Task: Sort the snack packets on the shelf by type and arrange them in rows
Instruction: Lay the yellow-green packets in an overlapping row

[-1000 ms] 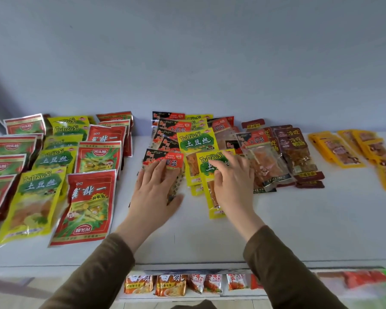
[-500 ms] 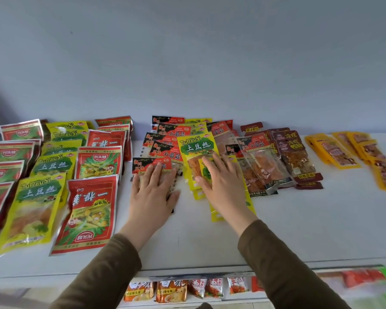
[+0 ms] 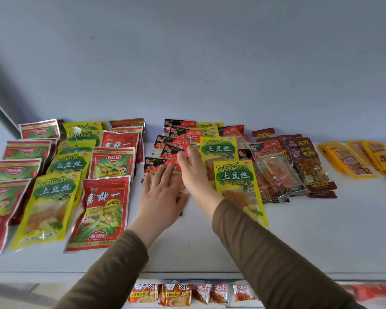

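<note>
Snack packets cover the white shelf (image 3: 299, 230). My left hand (image 3: 163, 195) rests flat, fingers straight, on a black-and-red packet (image 3: 153, 165) at the front of an overlapping pile of the same kind (image 3: 178, 132). My right hand (image 3: 193, 172) reaches across just right of it, its straight fingertips touching the black-and-red packets further back. Two yellow TuDouSi packets (image 3: 234, 175) lie uncovered right of my right wrist. On the left stand sorted rows: red-and-green packets (image 3: 103, 206), yellow TuDouSi packets (image 3: 51, 197) and more red ones (image 3: 13, 172).
Right of the pile lie clear packets with orange contents (image 3: 274, 172), dark maroon packets (image 3: 305, 157) and a group of orange-yellow packets (image 3: 352, 161). A grey wall stands behind the shelf. Small packets (image 3: 174, 295) sit on a lower shelf under the front edge.
My right hand has lifted off the yellow TuDouSi packets and moved left onto the black-and-red pile. My left hand has stayed on the front black-and-red packet, which has shifted slightly left.
</note>
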